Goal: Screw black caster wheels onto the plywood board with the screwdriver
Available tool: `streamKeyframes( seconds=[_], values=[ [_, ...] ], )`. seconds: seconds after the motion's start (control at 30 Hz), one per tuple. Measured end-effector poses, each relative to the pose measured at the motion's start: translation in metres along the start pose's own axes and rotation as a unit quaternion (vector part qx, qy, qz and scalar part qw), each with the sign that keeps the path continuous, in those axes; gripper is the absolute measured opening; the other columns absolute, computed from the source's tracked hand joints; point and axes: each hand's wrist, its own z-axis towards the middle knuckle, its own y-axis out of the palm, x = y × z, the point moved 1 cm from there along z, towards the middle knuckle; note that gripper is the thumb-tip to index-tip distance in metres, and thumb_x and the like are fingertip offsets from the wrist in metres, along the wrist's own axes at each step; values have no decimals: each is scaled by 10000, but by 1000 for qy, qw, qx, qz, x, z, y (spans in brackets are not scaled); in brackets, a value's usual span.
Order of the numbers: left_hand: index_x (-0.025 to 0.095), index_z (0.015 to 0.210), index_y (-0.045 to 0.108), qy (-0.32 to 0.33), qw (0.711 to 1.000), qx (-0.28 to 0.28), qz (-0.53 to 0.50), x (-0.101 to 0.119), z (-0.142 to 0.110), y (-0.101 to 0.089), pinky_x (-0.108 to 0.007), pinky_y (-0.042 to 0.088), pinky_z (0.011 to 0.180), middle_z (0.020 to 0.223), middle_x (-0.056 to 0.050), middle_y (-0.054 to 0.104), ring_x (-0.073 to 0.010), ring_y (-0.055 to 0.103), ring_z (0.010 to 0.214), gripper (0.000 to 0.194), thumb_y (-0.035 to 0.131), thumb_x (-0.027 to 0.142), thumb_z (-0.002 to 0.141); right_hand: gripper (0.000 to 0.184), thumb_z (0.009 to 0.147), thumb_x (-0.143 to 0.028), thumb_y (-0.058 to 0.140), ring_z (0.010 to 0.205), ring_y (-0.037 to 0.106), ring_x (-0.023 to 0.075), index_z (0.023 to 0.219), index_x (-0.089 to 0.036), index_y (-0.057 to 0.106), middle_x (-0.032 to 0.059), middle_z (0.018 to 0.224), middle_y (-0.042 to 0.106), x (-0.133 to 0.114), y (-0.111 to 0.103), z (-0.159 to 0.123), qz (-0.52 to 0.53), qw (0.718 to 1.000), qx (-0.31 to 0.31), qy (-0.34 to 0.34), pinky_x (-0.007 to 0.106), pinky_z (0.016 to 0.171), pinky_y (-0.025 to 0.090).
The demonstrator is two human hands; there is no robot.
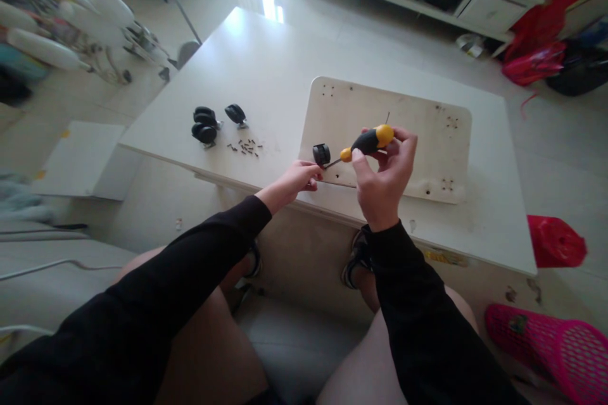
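My right hand (387, 171) grips a yellow-and-black screwdriver (368, 141), its shaft slanting down to the left. The tip reaches the base of a black caster wheel (322, 153) standing at the near left corner of a pale board (380, 104). Right beside that tip, my left hand (301, 176) has its fingers pinched together at the board's edge; whatever they hold is hidden. Small screw holes show at the board's other corners. To the left lie three more casters (205, 133) and a scatter of small dark screws (244, 147).
The board lies on a white table (266, 57). A pink mesh basket (551, 342) and a red plastic bag (557, 242) are on the floor at the right. A white cabinet (413, 0) stands beyond the table, and a white box (88, 161) is at the left.
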Motion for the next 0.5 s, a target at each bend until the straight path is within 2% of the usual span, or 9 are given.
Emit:
streamKeyframes(
  seconds=[0.1, 0.23, 0.4, 0.5],
  values=[
    [122, 774, 686, 1, 1000, -1, 1, 0, 0, 0, -234, 468, 567, 672, -11, 603, -73, 494, 509, 142, 626, 50, 880, 455, 847, -253, 726, 1021, 725, 166, 1227, -292, 480, 28, 1155, 635, -2, 0, 0, 18, 1000, 7, -10, 374, 870, 662],
    [123, 773, 672, 2, 1000, -3, -3, 1, -2, 1, -234, 459, 555, 693, -7, 608, -70, 501, 501, 134, 640, 64, 889, 535, 821, -352, 858, 944, 768, 149, 1153, -295, 442, -21, 1101, 591, -4, 3, 1, 34, 999, 22, 5, 398, 919, 680],
    [120, 802, 689, -1, 1000, -3, -1, 2, -5, 1, -225, 459, 559, 641, 11, 579, -71, 490, 497, 111, 644, 53, 878, 601, 784, -514, 919, 1085, 784, 192, 1048, -291, 427, -41, 1052, 568, -3, 4, 2, 78, 996, 37, 21, 437, 1002, 666],
    [111, 832, 701, -5, 1000, 3, -5, 3, -5, 1, -225, 453, 549, 654, 6, 593, -70, 489, 491, 123, 619, 37, 886, 608, 750, -592, 923, 958, 702, 171, 966, -274, 452, -43, 965, 551, -6, -2, 5, -5, 999, 39, 17, 445, 961, 637]
  ],
)
